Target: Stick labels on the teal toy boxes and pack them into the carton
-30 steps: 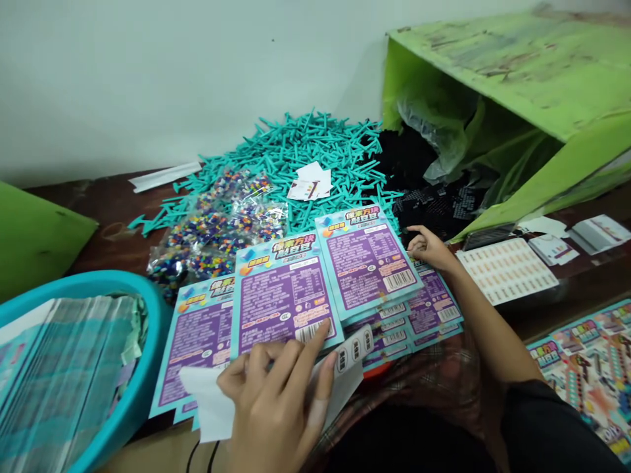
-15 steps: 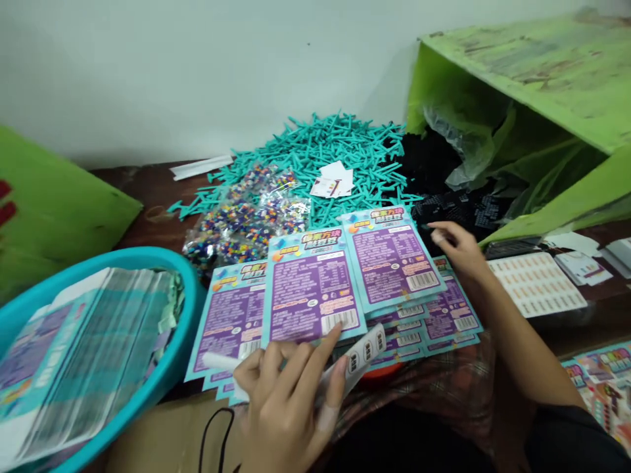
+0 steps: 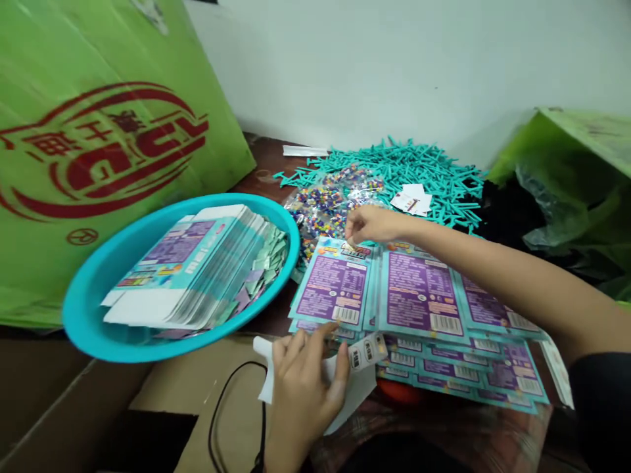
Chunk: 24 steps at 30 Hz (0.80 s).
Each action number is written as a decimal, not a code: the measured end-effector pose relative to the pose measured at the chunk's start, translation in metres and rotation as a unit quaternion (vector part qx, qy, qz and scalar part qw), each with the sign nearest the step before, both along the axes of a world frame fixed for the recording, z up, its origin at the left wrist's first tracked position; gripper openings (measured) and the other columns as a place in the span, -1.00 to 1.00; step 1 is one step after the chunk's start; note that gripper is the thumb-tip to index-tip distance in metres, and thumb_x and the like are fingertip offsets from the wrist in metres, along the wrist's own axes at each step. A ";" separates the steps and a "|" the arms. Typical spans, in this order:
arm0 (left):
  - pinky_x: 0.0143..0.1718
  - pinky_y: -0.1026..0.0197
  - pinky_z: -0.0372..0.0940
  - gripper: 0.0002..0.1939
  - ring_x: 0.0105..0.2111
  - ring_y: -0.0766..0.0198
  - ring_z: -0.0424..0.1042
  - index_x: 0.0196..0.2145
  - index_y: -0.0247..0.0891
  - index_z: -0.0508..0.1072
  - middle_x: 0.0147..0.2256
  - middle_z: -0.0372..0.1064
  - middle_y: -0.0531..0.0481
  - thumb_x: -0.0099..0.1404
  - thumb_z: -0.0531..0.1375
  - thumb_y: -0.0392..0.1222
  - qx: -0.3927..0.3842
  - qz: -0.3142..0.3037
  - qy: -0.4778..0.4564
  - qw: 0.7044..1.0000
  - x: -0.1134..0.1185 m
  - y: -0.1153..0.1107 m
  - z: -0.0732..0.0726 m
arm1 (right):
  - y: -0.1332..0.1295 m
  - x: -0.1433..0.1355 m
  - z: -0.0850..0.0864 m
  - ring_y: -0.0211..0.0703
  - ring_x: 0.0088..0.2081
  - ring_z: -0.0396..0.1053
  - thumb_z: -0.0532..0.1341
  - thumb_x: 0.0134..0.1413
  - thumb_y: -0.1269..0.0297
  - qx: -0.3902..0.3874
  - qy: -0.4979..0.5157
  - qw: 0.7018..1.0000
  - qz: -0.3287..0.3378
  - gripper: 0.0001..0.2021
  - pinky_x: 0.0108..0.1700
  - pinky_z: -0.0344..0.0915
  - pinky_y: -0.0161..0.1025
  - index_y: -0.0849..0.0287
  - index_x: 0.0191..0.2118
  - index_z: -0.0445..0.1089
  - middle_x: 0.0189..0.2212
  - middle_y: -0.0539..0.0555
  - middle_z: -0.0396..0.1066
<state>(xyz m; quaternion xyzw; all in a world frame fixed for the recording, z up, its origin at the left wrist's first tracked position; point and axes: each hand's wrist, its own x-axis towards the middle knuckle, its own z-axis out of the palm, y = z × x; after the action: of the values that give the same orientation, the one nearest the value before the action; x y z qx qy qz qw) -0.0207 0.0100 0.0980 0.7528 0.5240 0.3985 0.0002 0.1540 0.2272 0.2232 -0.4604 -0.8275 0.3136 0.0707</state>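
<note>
At the lower middle, my left hand (image 3: 310, 381) holds a white sheet of oval stickers (image 3: 365, 353), pinched between thumb and fingers. My right hand (image 3: 372, 225) reaches across from the right. Its fingers are bent together over the top edge of the left purple and teal printed card (image 3: 331, 286); what they hold, if anything, is hidden. More overlapping cards, such as the middle one (image 3: 419, 295), are spread in rows below the right forearm.
A teal basin (image 3: 79, 322) with flat printed boxes (image 3: 217, 263) stands at left, before a green bag (image 3: 113, 131). Behind the cards lie bead packets (image 3: 320, 207), teal sticks (image 3: 394, 164), small white cards (image 3: 413, 199) and black pieces (image 3: 505, 210). Another green bag (image 3: 582, 131) is at right.
The view has turned left, showing more of the basin and green bag. My right hand has moved from the cards' right side to the left card's top edge. My left hand still holds the stickers.
</note>
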 end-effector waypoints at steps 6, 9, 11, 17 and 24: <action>-0.26 0.12 0.20 -0.58 -0.47 0.17 0.37 0.10 -0.31 0.37 -0.46 0.41 0.06 0.46 0.13 0.03 -0.066 0.095 -0.043 0.992 -0.040 0.009 -0.033 | 0.031 -0.035 -0.025 -0.14 -0.29 0.46 0.30 -0.06 0.56 0.030 -0.176 0.984 -0.019 -0.85 -0.28 0.28 -0.31 0.26 -0.31 0.53 -0.33 0.09 0.58; -0.31 0.10 0.22 -0.42 -0.47 0.10 0.37 0.21 -0.30 0.33 -0.52 0.37 0.08 0.44 0.09 0.18 -0.128 0.117 -0.074 0.982 -0.045 0.017 -0.042 | 0.033 -0.032 -0.031 -0.07 -0.23 0.48 0.34 -0.05 0.52 0.065 -0.216 0.974 -0.004 -0.69 -0.21 0.29 -0.26 0.24 -0.11 0.53 -0.24 0.12 0.58; -0.32 0.09 0.23 -0.37 -0.42 0.04 0.39 0.20 -0.27 0.35 -0.51 0.39 0.04 0.42 0.07 0.26 -0.174 0.129 -0.106 0.970 -0.045 0.022 -0.046 | 0.033 -0.029 -0.034 -0.03 -0.20 0.47 0.36 -0.05 0.48 0.134 -0.218 0.967 -0.002 -0.60 -0.21 0.28 -0.24 0.23 -0.01 0.49 -0.20 0.15 0.57; -0.34 0.09 0.23 -0.34 -0.38 0.02 0.45 0.13 -0.17 0.37 -0.45 0.43 0.03 0.35 0.05 0.38 -0.293 0.110 -0.211 0.926 -0.042 0.029 -0.049 | 0.031 -0.027 -0.039 -0.13 -0.36 0.44 0.27 -0.04 0.51 0.140 -0.237 0.960 0.044 -0.91 -0.31 0.24 -0.27 0.22 -0.44 0.52 -0.45 0.10 0.54; -0.27 0.07 0.26 -0.43 -0.29 -0.04 0.52 0.03 -0.12 0.38 -0.32 0.54 -0.03 0.32 0.08 0.36 -0.359 0.132 -0.202 0.902 -0.040 0.032 -0.032 | 0.026 -0.045 -0.030 -0.07 -0.28 0.47 0.15 0.19 0.45 0.090 -0.296 0.948 0.082 -0.78 -0.19 0.34 -0.18 0.24 -0.39 0.54 -0.34 0.20 0.57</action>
<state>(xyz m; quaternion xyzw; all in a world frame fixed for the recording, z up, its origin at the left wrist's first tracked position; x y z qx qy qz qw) -0.0609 0.0419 0.0659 0.5288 0.7149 0.3233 0.3235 0.1088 0.2530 0.1935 -0.4548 -0.8709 0.0923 -0.1619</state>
